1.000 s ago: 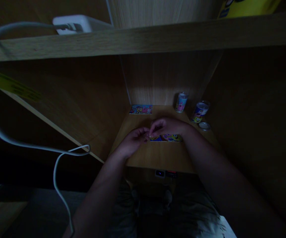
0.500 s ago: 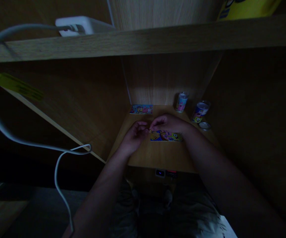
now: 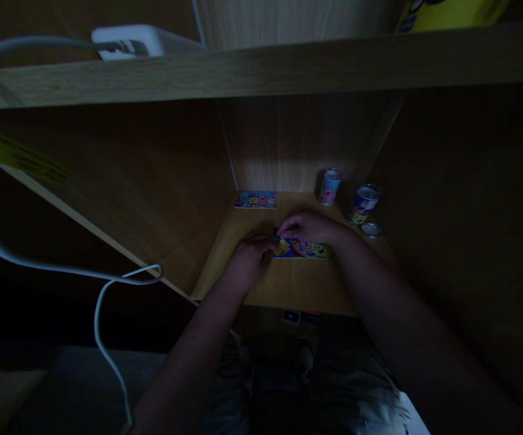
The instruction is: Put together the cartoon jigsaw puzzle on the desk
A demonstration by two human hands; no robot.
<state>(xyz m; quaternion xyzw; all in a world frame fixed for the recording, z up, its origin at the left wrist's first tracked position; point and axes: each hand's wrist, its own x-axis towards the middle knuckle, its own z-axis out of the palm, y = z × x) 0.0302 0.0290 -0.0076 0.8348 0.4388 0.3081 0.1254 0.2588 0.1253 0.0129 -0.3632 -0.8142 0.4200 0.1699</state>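
Observation:
A colourful cartoon picture strip (image 3: 304, 249), which looks like part of a jigsaw puzzle, lies flat on the wooden surface. At its left end my left hand (image 3: 254, 252) has thumb and finger closed on a small dark piece (image 3: 276, 240). My right hand (image 3: 304, 227) curls over the strip's upper edge, fingertips pinched together near its top left corner. Whatever the right fingertips hold is too small and dark to make out. A second cartoon strip (image 3: 256, 200) lies at the back left, apart from both hands.
Two cartoon-printed cans, one at the back (image 3: 330, 188) and one nearer (image 3: 364, 204), stand at the right beside a round lid (image 3: 371, 230). A wooden shelf (image 3: 261, 74) crosses above my hands. A white cable (image 3: 102, 326) hangs at the left from a white box (image 3: 147, 41).
My left hand has turned palm-down and moved slightly right onto the strip's left end. The right hand has shifted slightly right, and a dark patch now shows at the strip's upper left corner.

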